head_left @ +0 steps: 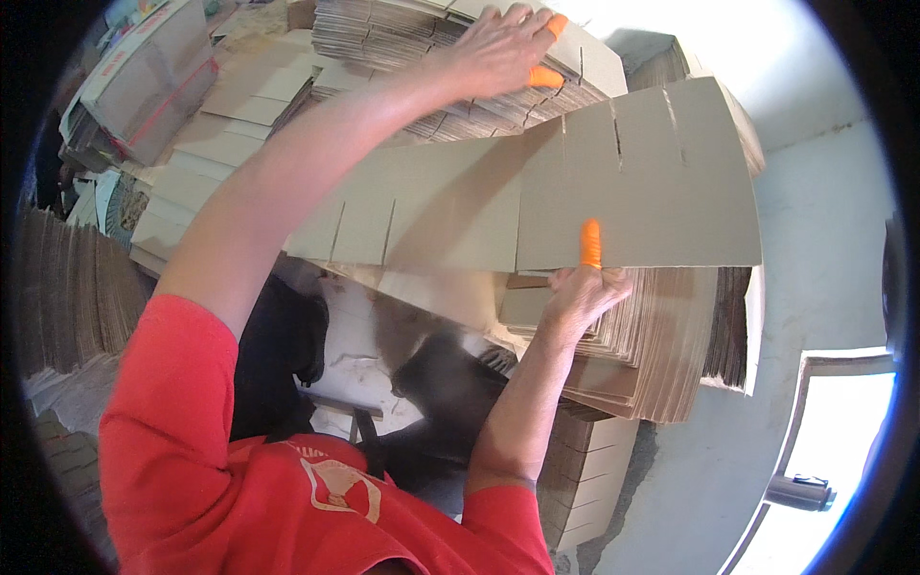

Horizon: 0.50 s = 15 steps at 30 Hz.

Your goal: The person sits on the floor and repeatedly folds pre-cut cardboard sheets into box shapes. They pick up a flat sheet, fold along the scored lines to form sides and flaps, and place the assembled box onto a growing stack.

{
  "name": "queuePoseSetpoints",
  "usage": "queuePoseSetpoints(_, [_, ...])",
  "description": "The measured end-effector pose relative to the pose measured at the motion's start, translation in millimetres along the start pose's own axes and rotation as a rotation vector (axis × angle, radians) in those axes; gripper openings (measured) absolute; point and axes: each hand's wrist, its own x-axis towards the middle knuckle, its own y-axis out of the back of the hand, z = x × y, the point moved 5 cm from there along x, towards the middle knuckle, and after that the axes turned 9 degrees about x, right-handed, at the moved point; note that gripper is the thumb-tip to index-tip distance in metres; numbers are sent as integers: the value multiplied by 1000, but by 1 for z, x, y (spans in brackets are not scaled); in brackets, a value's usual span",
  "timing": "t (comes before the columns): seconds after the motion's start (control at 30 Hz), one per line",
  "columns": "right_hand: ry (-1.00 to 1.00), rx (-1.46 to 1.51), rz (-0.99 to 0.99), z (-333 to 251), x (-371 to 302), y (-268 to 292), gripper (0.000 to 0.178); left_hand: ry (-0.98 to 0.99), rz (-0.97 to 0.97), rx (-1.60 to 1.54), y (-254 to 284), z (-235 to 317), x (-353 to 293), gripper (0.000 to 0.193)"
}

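Note:
My right hand [586, 299] grips the near edge of a grey-brown slotted cardboard sheet [652, 201], its orange-covered thumb on top and its fingers underneath. The sheet is tilted, with several slots along its far edge. Beside it on the left lies another slotted cardboard panel [446, 211]; whether the two are joined I cannot tell. My left hand [498, 53] reaches across to the far side, over a stack of slotted cardboard [402, 38]. Orange covers sit on its thumb and forefinger, which are apart. No sheet shows between them.
Below the right-hand sheet stands a fanned pile of cardboard [661, 335], above another slotted stack [585, 470]. More cardboard is piled at the left [72, 287]. A wrapped box-shaped bundle [149, 81] sits at the far left. A pale wall [815, 249] bounds the right side.

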Motion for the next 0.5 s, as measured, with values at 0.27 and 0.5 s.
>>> queuePoseSetpoints(0.27, [-123,57,6,-11,-7,-3,20,-264,-476,-156,-54,1,22,21])
queuePoseSetpoints(0.5, [52,16,-74,-12,-6,-1,24,-27,-343,-414,-39,-28,35,16])
